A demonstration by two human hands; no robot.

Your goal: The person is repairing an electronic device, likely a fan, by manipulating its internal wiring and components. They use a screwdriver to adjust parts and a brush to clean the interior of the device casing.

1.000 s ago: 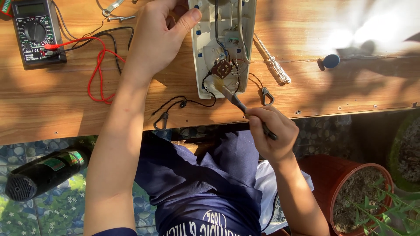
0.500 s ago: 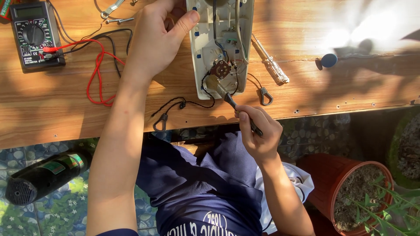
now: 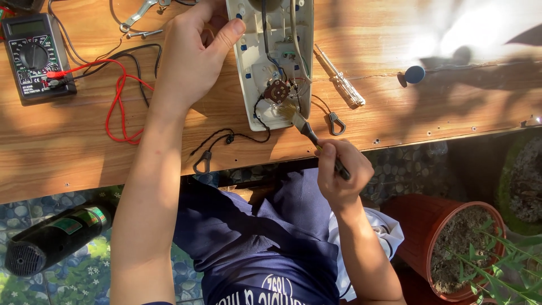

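Note:
My left hand (image 3: 195, 53) grips the left edge of an opened white plastic appliance housing (image 3: 257, 85) lying on the wooden table (image 3: 429, 107). Inside the housing sit a small round brown part (image 3: 278, 91) and thin wires. My right hand (image 3: 341, 172) holds a small dark-handled brush (image 3: 307, 131) just off the table's near edge; its pale bristles touch the housing's lower end beside the brown part.
A black multimeter (image 3: 35, 57) with red and black leads (image 3: 118, 96) lies at the far left. Pliers (image 3: 138, 17), a clear-handled screwdriver (image 3: 340, 86), a small blue cap (image 3: 415, 74) and black looped wires (image 3: 217, 144) are on the table. Below are a dark heat gun (image 3: 53, 237) and a red flowerpot (image 3: 451, 243).
My right hand has shifted slightly up and left, keeping the brush tip working at the housing's lower end. My left hand has stayed on the housing.

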